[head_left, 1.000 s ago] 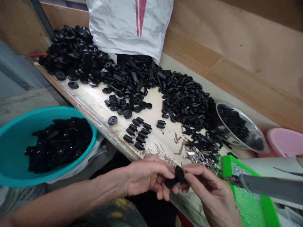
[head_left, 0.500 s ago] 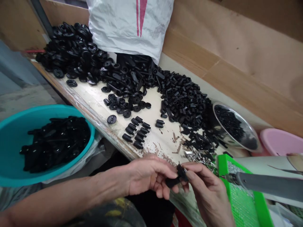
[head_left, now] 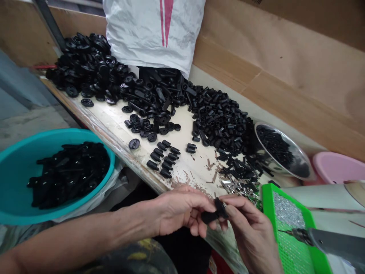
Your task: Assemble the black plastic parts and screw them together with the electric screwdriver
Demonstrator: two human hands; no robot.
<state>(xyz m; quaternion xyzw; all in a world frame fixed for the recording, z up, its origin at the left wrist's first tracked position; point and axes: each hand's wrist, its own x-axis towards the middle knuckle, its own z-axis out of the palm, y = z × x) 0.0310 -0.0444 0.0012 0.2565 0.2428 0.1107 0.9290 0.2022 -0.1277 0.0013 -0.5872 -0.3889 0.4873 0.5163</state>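
Between my two hands, near the front edge of the table, is a small black plastic part [head_left: 209, 217]. The fingers of my left hand [head_left: 182, 211] are closed round its left side. My right hand [head_left: 248, 228] pinches its right end between thumb and fingers, where a small shiny spot shows; the fingers hide much of the part. Beyond my hands lie rows of black cylindrical pieces [head_left: 167, 167] and a heap of flat black strips with shiny metal clips [head_left: 239, 186].
A green tray [head_left: 268, 205] holds small silvery pieces, with a grey electric screwdriver [head_left: 327, 241] over it. Behind stand a metal bowl [head_left: 306, 173] and a pink basin [head_left: 339, 163]. A teal tub [head_left: 14, 152] of black parts is at left. Black parts spill beneath a white sack [head_left: 154, 34].
The screwdriver has moved down and to the right over the green tray, and its thin bit now shows. My hands keep nearly the same hold on the black part.
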